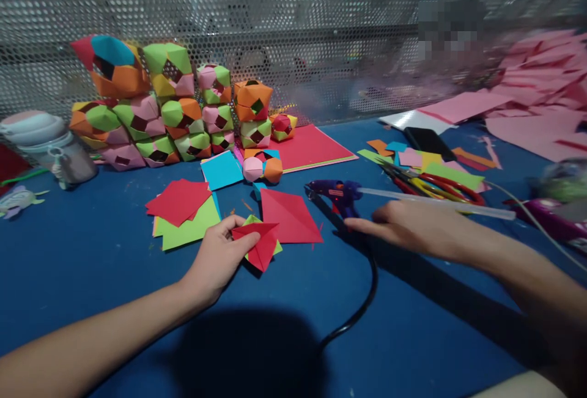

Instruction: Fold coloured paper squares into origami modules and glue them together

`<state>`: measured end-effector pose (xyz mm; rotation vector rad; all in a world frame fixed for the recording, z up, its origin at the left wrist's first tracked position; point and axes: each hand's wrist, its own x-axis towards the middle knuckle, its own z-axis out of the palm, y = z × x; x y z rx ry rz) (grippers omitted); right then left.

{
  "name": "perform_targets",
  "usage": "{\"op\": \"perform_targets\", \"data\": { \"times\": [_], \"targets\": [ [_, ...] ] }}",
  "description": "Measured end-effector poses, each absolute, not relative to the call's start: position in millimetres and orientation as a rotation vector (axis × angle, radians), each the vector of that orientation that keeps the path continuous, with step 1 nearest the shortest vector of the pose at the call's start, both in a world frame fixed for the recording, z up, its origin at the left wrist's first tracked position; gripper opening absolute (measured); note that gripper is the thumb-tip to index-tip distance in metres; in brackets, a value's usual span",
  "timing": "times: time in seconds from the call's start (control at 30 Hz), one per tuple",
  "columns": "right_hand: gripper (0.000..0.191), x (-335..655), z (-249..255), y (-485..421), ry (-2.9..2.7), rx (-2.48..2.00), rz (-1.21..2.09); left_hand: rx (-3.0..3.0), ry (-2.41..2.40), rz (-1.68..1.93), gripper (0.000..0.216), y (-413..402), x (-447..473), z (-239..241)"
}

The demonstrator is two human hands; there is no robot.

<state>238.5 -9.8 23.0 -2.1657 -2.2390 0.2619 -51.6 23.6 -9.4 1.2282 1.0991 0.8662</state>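
Observation:
My left hand (219, 258) is closed on a folded paper piece (262, 251), red on top with green edges showing underneath, its thumb pressed on the red face. A flat red paper square (291, 217) lies just beyond it. My right hand (403, 225), slightly blurred, reaches in from the right, a digit stretched out to the lower end of a blue glue gun's handle (347, 205). Its fingers are not wrapped round that handle. A long clear glue stick (435, 203) sticks out from the gun's rear, and a black cord (362, 309) runs toward me.
Colourful folded paper balls (183, 118) are stacked at the back left, against a perforated metal screen (321, 37). Red and green sheets (183, 211) lie left. Scissors and pliers (426, 187), paper scraps, a black phone (430, 143) and pink paper (545, 86) are on the right.

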Motion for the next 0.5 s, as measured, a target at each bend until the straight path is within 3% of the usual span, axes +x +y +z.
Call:
{"op": "perform_targets", "data": {
  "times": [0.07, 0.17, 0.27, 0.5],
  "targets": [
    [0.054, 237, 36, -26, -2.293, -2.094, 0.45, 1.227, 1.097, 0.856, 0.018, 22, -49, -9],
    [0.038, 212, 46, -40, -2.355, -1.608, 0.805, 1.255, 1.08, 0.831, 0.016, 19, -44, -7],
    [0.015, 172, 40, -33, -2.076, -1.437, 0.749, 1.37, 1.054, 0.816, 0.012, 16, -41, -5],
    [0.007, 130, 8, -1, -1.783, -1.222, 1.057, 1.495, 1.029, 0.758, 0.011, 15, -40, -4]
  ]
}}
